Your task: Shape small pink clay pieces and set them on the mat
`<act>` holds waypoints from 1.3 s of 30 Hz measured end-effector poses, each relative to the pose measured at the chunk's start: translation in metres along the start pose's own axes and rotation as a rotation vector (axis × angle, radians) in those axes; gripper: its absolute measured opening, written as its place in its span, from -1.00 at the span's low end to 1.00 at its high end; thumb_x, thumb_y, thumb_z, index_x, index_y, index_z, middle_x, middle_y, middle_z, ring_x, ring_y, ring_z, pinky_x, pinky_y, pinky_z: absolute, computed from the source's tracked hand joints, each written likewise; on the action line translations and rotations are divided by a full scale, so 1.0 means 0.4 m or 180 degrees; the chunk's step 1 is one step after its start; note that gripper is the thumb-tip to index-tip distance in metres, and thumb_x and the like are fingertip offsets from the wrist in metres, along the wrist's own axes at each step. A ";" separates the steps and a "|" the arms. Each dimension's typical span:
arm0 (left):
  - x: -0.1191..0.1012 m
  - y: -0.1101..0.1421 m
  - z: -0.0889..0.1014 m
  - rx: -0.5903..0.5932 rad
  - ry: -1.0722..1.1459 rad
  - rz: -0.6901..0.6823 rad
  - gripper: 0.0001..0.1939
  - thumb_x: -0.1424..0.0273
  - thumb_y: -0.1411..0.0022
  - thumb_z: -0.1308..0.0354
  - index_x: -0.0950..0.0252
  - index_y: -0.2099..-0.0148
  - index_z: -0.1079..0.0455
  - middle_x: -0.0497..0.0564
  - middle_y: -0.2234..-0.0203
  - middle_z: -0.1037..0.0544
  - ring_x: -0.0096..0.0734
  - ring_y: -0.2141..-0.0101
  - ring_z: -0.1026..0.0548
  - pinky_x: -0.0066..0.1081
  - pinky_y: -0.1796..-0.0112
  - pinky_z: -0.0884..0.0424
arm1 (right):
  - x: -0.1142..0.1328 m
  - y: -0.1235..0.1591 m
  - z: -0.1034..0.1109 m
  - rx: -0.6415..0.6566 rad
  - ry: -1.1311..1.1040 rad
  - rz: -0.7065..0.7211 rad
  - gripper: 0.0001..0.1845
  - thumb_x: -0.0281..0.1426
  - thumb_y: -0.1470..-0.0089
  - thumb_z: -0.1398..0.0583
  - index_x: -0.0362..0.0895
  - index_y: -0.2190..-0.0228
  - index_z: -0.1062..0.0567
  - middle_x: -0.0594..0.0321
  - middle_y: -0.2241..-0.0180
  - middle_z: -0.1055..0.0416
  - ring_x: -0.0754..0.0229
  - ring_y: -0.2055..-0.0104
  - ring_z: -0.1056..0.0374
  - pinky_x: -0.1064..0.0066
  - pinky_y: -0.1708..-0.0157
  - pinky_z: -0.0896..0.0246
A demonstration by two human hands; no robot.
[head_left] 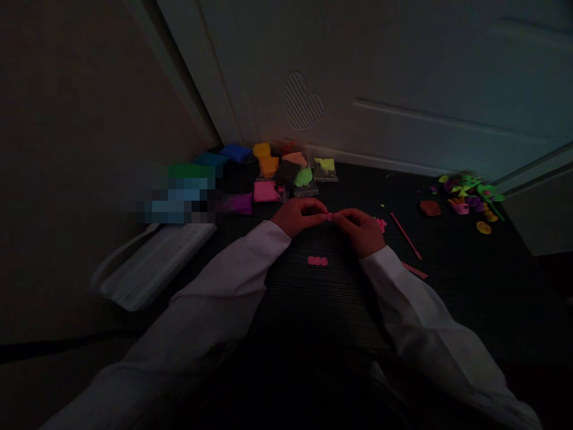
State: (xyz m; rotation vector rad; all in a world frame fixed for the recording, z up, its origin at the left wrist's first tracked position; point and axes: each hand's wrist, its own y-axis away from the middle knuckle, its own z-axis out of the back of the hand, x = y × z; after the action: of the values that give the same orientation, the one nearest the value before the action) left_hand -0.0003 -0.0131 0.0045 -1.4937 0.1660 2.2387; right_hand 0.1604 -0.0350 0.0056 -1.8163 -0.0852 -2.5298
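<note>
Between the fingertips of my left hand and my right hand is a small piece of pink clay. Both hands pinch it from opposite sides, just above the dark table. Closer to me lies a short row of overlapping flat pink clay discs. Partly hidden behind my right hand is a cluster of small pink clay pieces. A thin pink modelling tool rests to the right, and a flat pink strip shows past my right sleeve.
Bags of coloured clay line the back of the table. At the right stand colourful clay figures, beside a reddish-brown lump. A white power strip lies at the left. A white panel with a heart rises behind.
</note>
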 end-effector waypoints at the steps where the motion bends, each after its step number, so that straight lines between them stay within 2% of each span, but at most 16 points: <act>1: 0.001 0.000 0.000 -0.0001 0.0020 -0.0005 -0.74 0.28 0.05 -0.02 0.35 0.34 -0.33 -0.06 0.53 -0.40 -0.57 0.50 -0.30 -0.52 0.46 -0.20 | 0.002 0.002 0.005 0.0056 0.0020 -0.0022 -0.74 -0.20 0.23 -0.13 -0.15 0.54 -0.40 0.35 0.59 -0.27 0.34 0.53 -0.16 0.47 0.51 -0.05; 5: 0.004 0.006 -0.001 -0.0191 -0.0126 0.0009 -0.75 0.30 0.02 0.02 0.36 0.32 -0.31 -0.05 0.51 -0.41 -0.55 0.49 -0.32 -0.50 0.44 -0.22 | 0.014 0.033 0.033 0.0416 0.0394 -0.0035 -0.75 -0.21 0.21 -0.12 -0.14 0.54 -0.40 0.33 0.56 -0.29 0.32 0.50 -0.18 0.44 0.47 -0.07; 10: 0.000 0.048 -0.003 -0.0523 -0.0835 -0.0152 -0.80 0.35 0.00 0.05 0.33 0.36 -0.32 -0.04 0.49 -0.41 -0.52 0.46 -0.32 -0.47 0.41 -0.23 | 0.010 0.105 0.055 0.0565 0.1185 0.0501 -0.83 -0.28 0.14 -0.10 -0.11 0.54 -0.42 0.28 0.46 -0.27 0.28 0.40 -0.18 0.40 0.37 -0.08; 15: -0.003 0.092 0.004 -0.0278 -0.1245 -0.0377 -0.82 0.41 0.01 0.06 0.30 0.35 -0.33 -0.03 0.46 -0.39 -0.49 0.39 -0.32 -0.45 0.34 -0.23 | -0.004 0.141 0.051 0.0542 0.1719 0.0693 -0.85 -0.31 0.13 -0.10 -0.10 0.52 -0.42 0.25 0.41 -0.24 0.23 0.32 -0.17 0.34 0.30 -0.05; 21: -0.003 0.095 -0.004 -0.0069 -0.1403 -0.0504 -0.82 0.43 0.01 0.06 0.32 0.35 -0.33 -0.03 0.47 -0.38 -0.49 0.40 -0.31 -0.45 0.32 -0.23 | -0.008 0.134 0.046 0.0678 0.1972 0.0676 -0.85 -0.31 0.13 -0.09 -0.10 0.53 -0.41 0.25 0.41 -0.24 0.22 0.31 -0.17 0.32 0.28 -0.02; 39: 0.003 0.094 -0.007 0.0013 -0.1556 -0.0596 -0.82 0.43 0.01 0.07 0.30 0.36 -0.33 -0.04 0.50 -0.38 -0.47 0.40 -0.30 -0.42 0.33 -0.20 | -0.010 0.130 0.036 0.0711 0.2255 0.0666 -0.85 -0.30 0.15 -0.10 -0.08 0.53 -0.43 0.25 0.40 -0.26 0.18 0.31 -0.15 0.30 0.30 0.03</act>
State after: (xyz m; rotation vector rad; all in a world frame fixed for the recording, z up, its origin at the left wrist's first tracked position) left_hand -0.0141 -0.0473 -0.0028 -0.8779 -0.1157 2.3638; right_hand 0.1782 -0.0860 0.0080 -0.7425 -0.1413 -2.7003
